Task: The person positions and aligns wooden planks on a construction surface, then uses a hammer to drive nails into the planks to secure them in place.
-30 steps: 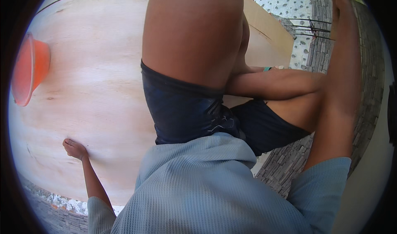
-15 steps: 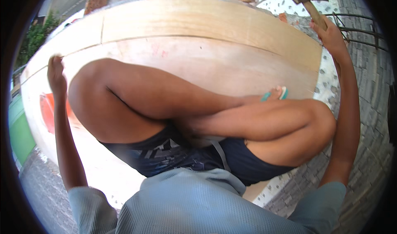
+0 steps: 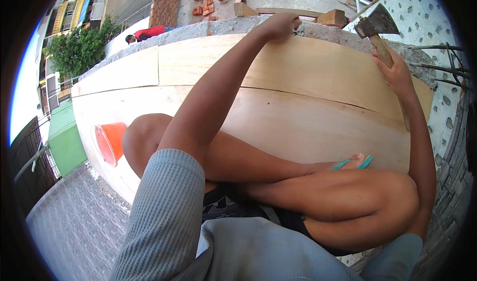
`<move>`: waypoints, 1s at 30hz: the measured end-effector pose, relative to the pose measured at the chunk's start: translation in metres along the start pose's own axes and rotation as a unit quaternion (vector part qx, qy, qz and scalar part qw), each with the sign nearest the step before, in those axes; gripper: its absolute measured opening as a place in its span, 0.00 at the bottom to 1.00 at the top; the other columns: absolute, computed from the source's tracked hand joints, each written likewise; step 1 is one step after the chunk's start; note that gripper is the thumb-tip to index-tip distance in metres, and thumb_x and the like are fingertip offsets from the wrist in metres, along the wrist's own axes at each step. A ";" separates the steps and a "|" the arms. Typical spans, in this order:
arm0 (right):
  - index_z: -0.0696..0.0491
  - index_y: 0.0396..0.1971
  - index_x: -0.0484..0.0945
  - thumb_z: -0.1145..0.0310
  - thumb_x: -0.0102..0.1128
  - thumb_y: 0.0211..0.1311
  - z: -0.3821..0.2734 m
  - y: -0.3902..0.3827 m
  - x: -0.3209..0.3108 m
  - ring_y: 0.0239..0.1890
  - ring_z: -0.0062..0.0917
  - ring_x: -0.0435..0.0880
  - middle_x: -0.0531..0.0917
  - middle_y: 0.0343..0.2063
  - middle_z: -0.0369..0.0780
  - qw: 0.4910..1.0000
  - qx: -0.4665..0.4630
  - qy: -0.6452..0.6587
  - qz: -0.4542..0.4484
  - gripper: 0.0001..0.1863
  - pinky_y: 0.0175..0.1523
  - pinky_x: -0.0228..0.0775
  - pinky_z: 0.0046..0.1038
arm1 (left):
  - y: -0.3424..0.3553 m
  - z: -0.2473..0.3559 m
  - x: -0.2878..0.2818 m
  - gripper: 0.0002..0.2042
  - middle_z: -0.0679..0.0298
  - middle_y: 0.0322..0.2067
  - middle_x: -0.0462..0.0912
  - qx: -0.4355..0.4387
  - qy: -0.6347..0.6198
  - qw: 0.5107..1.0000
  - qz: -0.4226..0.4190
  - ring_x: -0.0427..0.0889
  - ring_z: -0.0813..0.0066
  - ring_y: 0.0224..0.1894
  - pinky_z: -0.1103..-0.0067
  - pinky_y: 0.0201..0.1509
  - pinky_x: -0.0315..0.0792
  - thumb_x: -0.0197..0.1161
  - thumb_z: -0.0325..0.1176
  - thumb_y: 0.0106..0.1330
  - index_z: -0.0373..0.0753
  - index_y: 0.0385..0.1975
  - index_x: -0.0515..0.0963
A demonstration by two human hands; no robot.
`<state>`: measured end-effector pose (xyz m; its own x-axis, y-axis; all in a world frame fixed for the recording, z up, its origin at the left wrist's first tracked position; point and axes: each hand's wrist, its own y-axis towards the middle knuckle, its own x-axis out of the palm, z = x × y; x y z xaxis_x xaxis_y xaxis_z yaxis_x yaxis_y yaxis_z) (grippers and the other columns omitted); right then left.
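My right hand is wrapped round the wooden handle of a hatchet, at the far right. Its dark, worn metal head points up, above the plywood's corner. My left hand reaches across to the far edge of the pale plywood sheets, beside the rough concrete rim. Its fingers are closed together; whatever they may pinch is too small to make out. I sit on the plywood with crossed legs, a green flip-flop on one foot.
An orange bucket lies tipped beside my left knee. Bent steel bars jut out at right. Beyond the concrete rim are a wooden block, several bricks and timber pieces. A person in a red top is at far left.
My left hand has swung from the far left to the plywood's far edge. The hatchet stays raised in my right hand. The view has tilted up, showing more beyond the edge.
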<state>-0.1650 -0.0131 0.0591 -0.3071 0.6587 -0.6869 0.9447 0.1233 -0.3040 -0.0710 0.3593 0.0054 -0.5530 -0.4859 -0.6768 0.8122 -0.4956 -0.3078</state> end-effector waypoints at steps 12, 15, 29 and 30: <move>0.55 0.64 0.71 0.54 0.65 0.66 -0.024 -0.008 -0.005 0.22 0.21 0.75 0.76 0.31 0.40 0.997 -0.016 -0.069 0.027 0.31 0.33 0.65 0.30 | 0.000 0.000 0.000 0.18 0.52 0.37 0.83 -0.026 -0.012 0.993 -0.119 0.80 0.56 0.42 0.65 0.50 0.71 0.50 0.45 0.77 0.34 0.39 0.78; 0.60 0.52 0.78 0.48 0.59 0.70 -0.047 -0.002 -0.022 0.25 0.28 0.81 0.84 0.43 0.53 0.999 0.031 0.026 -0.001 0.28 0.34 0.74 0.35 | 0.000 0.001 0.001 0.18 0.52 0.35 0.81 -0.018 -0.003 0.993 -0.117 0.79 0.58 0.41 0.66 0.49 0.70 0.48 0.44 0.78 0.35 0.38 0.76; 0.59 0.43 0.79 0.43 0.47 0.75 -0.087 0.035 -0.031 0.47 0.46 0.83 0.85 0.41 0.52 0.932 -0.088 -0.285 -0.204 0.30 0.50 0.75 0.45 | -0.013 0.010 0.001 0.16 0.41 0.35 0.81 0.029 -0.006 1.000 0.005 0.78 0.38 0.41 0.57 0.45 0.70 0.48 0.42 0.78 0.33 0.41 0.72; 0.58 0.44 0.78 0.44 0.50 0.73 -0.078 0.027 -0.029 0.45 0.47 0.83 0.84 0.38 0.52 0.946 -0.091 -0.272 -0.152 0.28 0.49 0.75 0.46 | -0.017 0.012 0.002 0.16 0.41 0.34 0.80 0.036 0.003 0.999 0.039 0.78 0.37 0.40 0.56 0.44 0.69 0.47 0.42 0.78 0.33 0.40 0.71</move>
<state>-0.1218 0.0290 0.1227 -0.5356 0.0998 -0.8385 0.7920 0.4039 -0.4579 -0.0886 0.3583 0.0174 -0.4870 -0.5215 -0.7007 0.8376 -0.5062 -0.2055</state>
